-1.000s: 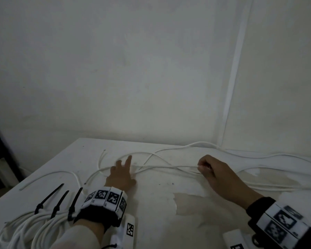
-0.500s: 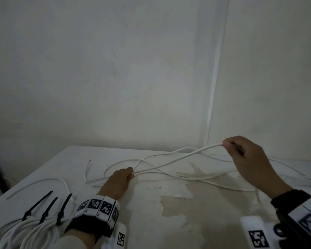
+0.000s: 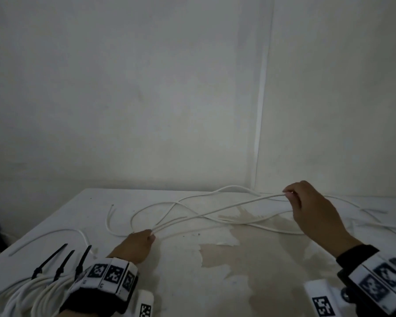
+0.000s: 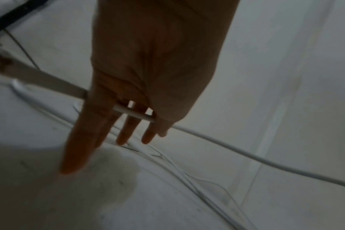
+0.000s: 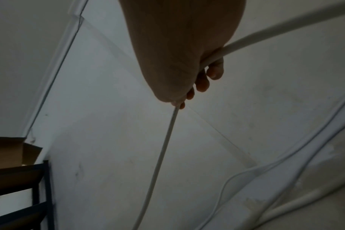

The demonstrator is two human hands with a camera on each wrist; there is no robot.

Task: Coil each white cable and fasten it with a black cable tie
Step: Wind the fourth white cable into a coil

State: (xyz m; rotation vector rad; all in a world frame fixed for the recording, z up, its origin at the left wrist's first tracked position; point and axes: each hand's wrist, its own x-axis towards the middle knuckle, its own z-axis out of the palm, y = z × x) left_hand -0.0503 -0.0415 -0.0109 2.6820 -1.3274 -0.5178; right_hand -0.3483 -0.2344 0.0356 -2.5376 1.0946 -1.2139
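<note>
Thin white round cable [image 3: 217, 210]: stretched taut across frame centre, above the worn white tabletop [image 3: 215, 271]. Left hand [image 3: 135, 244], lower centre, pinches one end low; right hand [image 3: 311, 209], right of centre, grips the other raised. Black plastic cable ties [image 3: 62, 259] on coiled white bundles [image 3: 32, 291], lower left.

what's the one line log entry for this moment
left hand: holds white cable | right hand: pinches it, raised | coiled cables: tied
</note>
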